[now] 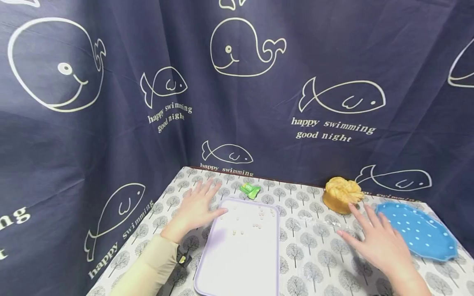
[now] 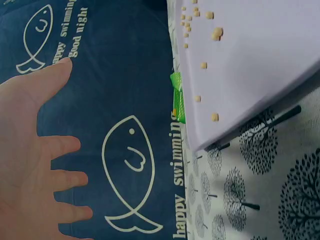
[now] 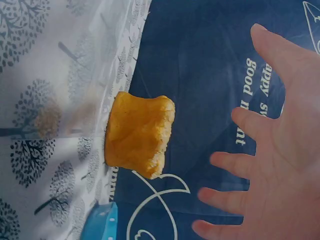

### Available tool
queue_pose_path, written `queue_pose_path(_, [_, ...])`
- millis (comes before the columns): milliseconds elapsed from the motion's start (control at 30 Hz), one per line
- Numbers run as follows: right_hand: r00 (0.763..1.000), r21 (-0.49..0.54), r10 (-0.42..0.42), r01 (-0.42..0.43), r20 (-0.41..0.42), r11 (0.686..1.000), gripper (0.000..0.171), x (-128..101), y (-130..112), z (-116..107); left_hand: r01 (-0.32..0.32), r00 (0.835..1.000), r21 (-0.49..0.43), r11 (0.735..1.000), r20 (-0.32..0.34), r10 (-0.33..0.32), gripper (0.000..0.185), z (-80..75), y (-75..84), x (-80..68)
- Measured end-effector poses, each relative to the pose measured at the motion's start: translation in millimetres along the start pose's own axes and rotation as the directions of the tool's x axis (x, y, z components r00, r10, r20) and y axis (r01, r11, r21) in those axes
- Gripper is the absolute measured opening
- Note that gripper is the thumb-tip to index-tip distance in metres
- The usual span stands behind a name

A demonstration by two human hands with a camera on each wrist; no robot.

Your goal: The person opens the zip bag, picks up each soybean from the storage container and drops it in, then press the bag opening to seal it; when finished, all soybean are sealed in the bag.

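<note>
Our left hand [image 1: 195, 209] has a wide, slack grip: the fingers are spread and straight, holding nothing, with the palm low over the counter [image 1: 314, 263] just beside the upper left corner of the lavender tray [image 1: 240, 255]. In the head view the thumb seems to reach the tray's rim, though we cannot tell whether it truly touches. Our right hand [image 1: 377, 242] is likewise spread wide with nothing in it, hovering above the counter between the tray and the blue dotted plate [image 1: 426, 236]. A clear plastic wrapper [image 1: 326, 224] appears to lie under its fingertips, but it is too faint in that view to be sure.

The tray lies flat on the tree-patterned cloth at the middle of the counter, and small tan crumbs [image 1: 255, 218] are scattered over its far half. The left wrist view shows the same crumbs [image 2: 216, 34] on the tray [image 2: 260, 70] and our open left hand [image 2: 30, 160] in front of the curtain.

A golden piece of bread [image 1: 342, 194] stands near the back edge of the counter, just beyond our right fingertips and beside the plate; the right wrist view shows it [image 3: 137, 135] apart from our right hand [image 3: 280, 170]. A small green packet [image 1: 249, 190] lies just past the far edge of the tray. A dark blue curtain [image 1: 111, 102] with whales and fish hangs behind and to the left.
</note>
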State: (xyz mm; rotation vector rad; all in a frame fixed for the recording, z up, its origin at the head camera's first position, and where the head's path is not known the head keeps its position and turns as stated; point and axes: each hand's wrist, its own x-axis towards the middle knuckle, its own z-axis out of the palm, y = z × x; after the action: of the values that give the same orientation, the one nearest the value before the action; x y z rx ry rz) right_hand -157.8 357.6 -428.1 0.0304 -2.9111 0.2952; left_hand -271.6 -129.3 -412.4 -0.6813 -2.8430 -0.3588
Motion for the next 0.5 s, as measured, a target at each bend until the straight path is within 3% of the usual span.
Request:
queue_pose_path(100, [0.999, 0.043, -0.031, 0.030, 0.025, 0.999, 0.089, 5.5, 1.6, 2.9, -0.067, 0.997, -0.030, 0.997, 0.024, 0.067, 0.081, 4.3, 9.9, 9.8])
queue_pose_path(200, [0.995, 0.109, -0.074, 0.066, 0.068, 0.992, 0.078, 15.3, 6.5, 9.0, -0.155, 0.983, -0.120, 0.981, 0.084, 0.166, 0.071, 12.4, 28.9, 27.9])
queue_pose_path(333, [0.984, 0.153, -0.119, 0.098, 0.134, 0.983, 0.061, 29.8, 18.5, 19.0, -0.243, 0.936, -0.239, 0.940, 0.196, 0.292, 0.055, 28.0, 67.0, 59.9])
queue_pose_path(500, [0.973, 0.192, -0.138, 0.102, 0.185, 0.976, 0.050, 45.0, 23.6, 32.5, -0.343, 0.872, -0.240, 0.908, 0.278, 0.403, 0.044, 49.2, 112.0, 93.1])
